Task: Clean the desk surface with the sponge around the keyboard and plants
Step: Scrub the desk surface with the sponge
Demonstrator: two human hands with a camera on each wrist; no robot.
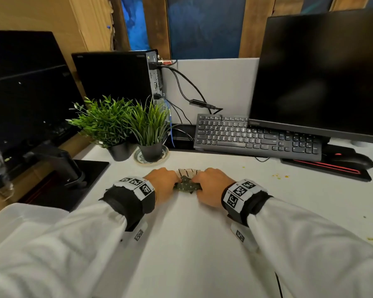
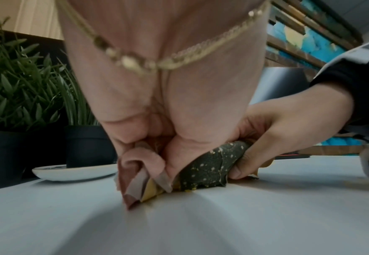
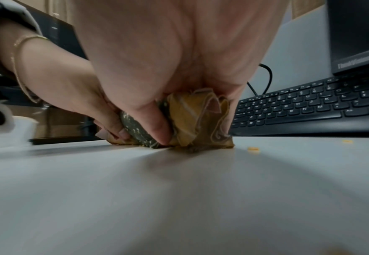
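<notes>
A dark green scouring sponge [image 1: 186, 186] speckled with yellow crumbs lies on the white desk [image 1: 192, 233], wrapped in a striped beige cloth [image 1: 188, 172]. My left hand [image 1: 164, 182] and right hand [image 1: 212, 186] both grip this bundle from either side, fingers curled around it, pressing it down. The left wrist view shows the sponge [image 2: 209, 165] with cloth folds [image 2: 139, 165] under my left hand and my right hand's fingers [image 2: 244, 165] on its far end. In the right wrist view my thumb [image 3: 159, 127] pinches the sponge [image 3: 135, 127] and the cloth [image 3: 198, 120]. Behind are the keyboard [image 1: 256, 136] and two potted plants [image 1: 110, 125] [image 1: 150, 130].
Yellow crumbs [image 1: 279, 176] lie on the desk at right near the mouse [image 1: 351, 161] and its pad. The right plant stands on a saucer [image 1: 138, 159]. A monitor [image 1: 319, 72] stands over the keyboard; another monitor's base [image 1: 82, 168] sits at left, a computer tower [image 1: 116, 76] behind.
</notes>
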